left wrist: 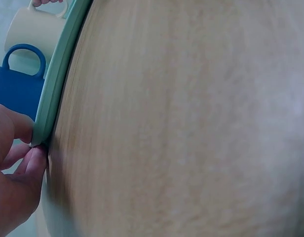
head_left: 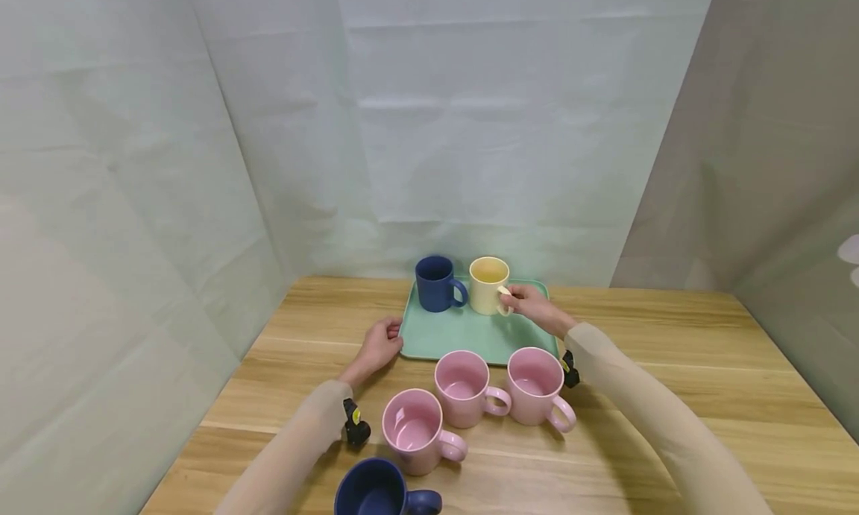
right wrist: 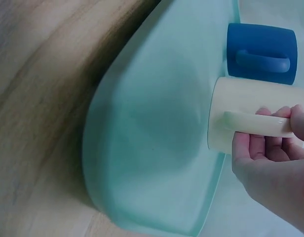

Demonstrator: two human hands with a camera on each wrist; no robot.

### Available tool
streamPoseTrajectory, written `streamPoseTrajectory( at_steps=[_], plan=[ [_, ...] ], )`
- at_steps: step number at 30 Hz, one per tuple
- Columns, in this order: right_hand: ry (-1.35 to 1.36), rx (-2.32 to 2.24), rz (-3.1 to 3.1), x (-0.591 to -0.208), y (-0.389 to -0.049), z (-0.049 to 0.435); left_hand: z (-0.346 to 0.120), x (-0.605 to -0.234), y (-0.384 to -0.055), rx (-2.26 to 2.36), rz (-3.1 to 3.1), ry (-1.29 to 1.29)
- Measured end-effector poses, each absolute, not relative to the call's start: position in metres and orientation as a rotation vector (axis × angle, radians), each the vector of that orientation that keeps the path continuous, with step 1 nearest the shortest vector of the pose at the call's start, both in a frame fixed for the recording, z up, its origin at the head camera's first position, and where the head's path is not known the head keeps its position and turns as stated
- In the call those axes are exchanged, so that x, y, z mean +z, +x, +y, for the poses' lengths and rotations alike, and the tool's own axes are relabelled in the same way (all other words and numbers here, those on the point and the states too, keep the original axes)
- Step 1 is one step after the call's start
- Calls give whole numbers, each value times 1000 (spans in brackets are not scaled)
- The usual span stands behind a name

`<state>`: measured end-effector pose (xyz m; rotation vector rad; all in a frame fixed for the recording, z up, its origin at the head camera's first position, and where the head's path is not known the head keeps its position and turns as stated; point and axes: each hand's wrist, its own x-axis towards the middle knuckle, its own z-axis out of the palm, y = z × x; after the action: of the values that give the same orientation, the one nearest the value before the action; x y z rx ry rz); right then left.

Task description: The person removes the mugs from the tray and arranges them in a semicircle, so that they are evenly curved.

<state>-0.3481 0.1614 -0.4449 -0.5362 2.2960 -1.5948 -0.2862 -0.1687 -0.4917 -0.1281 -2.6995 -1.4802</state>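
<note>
A green tray lies on the wooden table, bearing a dark blue mug and, to its right, a cream mug. My right hand grips the cream mug's handle, fingers curled through it in the right wrist view. That mug stands upright at the tray's back. At the tray's left edge, my left hand pinches the rim between thumb and fingers. Both mug handles point to the right in the head view.
In front of the tray stand three pink mugs, with another dark blue mug nearest me, cut off by the frame. Pale cloth hangs behind the table and at its sides.
</note>
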Motion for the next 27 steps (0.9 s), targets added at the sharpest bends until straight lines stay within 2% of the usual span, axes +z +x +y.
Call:
streamPoseTrajectory(
  at_steps=[15,27],
  plan=[
    [-479,-1629,2185,-440,-341,167,-173,-493,-287,-1505,-2677,-125],
    [-189,-1829,2132,-440,-317,170,-175,-494,-287,-1501,-2685,-111]
  ],
)
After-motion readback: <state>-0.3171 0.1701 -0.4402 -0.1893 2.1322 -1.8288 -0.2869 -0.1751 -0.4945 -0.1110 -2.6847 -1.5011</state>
